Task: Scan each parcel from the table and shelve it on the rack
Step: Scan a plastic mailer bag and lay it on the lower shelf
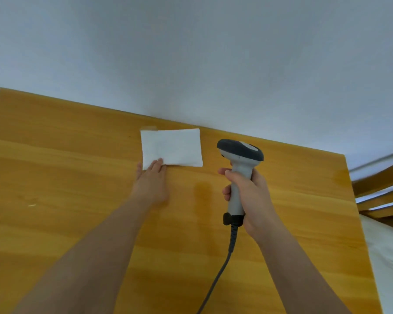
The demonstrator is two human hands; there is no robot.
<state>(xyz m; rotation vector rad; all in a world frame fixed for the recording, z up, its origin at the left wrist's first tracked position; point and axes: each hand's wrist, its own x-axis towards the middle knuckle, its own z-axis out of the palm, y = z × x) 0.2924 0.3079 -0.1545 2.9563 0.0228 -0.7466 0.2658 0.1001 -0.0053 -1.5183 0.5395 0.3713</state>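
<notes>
One flat white rectangular paper parcel (171, 147) lies on the yellow wooden worktop (77, 177), long axis crosswise, under the flat left hand's (151, 180) fingertips; the right hand (247, 196), just beside, grips a grey handheld scanner (239, 159) aimed past the parcel's right edge.

Items counted: one white parcel (171, 147), one handheld scanner (239, 164) with one cable (222, 266), and one wooden desk (77, 177). Two hands in view: one left hand (151, 180), one right hand (250, 196). One wooden chair (381, 191) stands partly visible at the right edge.
</notes>
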